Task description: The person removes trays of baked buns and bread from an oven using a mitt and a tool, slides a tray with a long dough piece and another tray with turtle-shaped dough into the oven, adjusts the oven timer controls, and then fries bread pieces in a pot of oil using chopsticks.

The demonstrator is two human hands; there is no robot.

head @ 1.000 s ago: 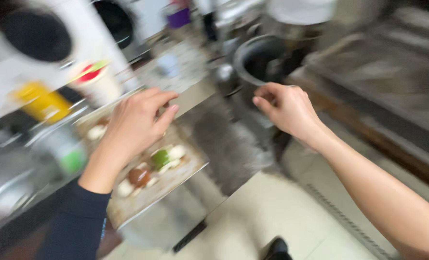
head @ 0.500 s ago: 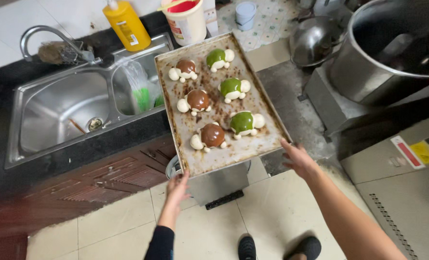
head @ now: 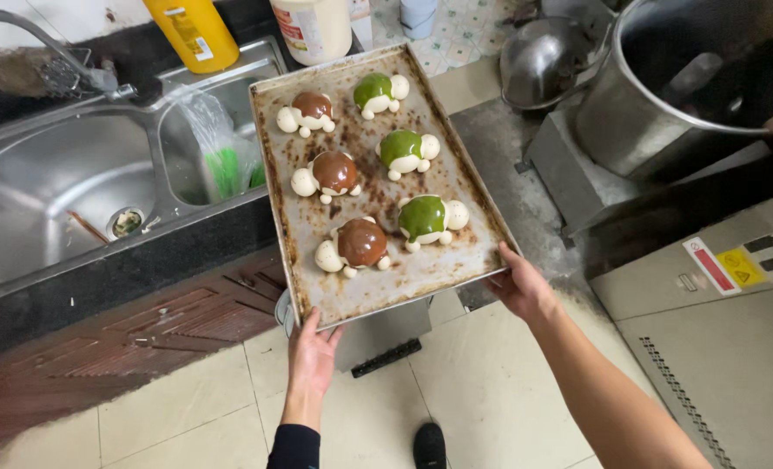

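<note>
A worn metal baking tray point(head: 378, 278) is held level in front of me, its far end over the counter edge. On it sit several turtle-shaped dough pieces: brown-shelled ones point(head: 360, 243) on the left, green-shelled ones point(head: 422, 217) on the right, all with pale heads and feet. My left hand point(head: 312, 349) grips the tray's near left corner from below. My right hand point(head: 519, 282) holds the near right corner.
A steel double sink point(head: 65, 187) with a tap lies at left, a plastic bag with something green point(head: 223, 161) in its small basin. A yellow bottle point(head: 190, 33) and a white tub point(head: 315, 26) stand behind. A large steel mixer bowl point(head: 664, 87) is at right. Tiled floor below.
My view has moved closer to the tray. Both hands have taken a firmer hold of its near corners; a second ago they were reaching through a blurred view.
</note>
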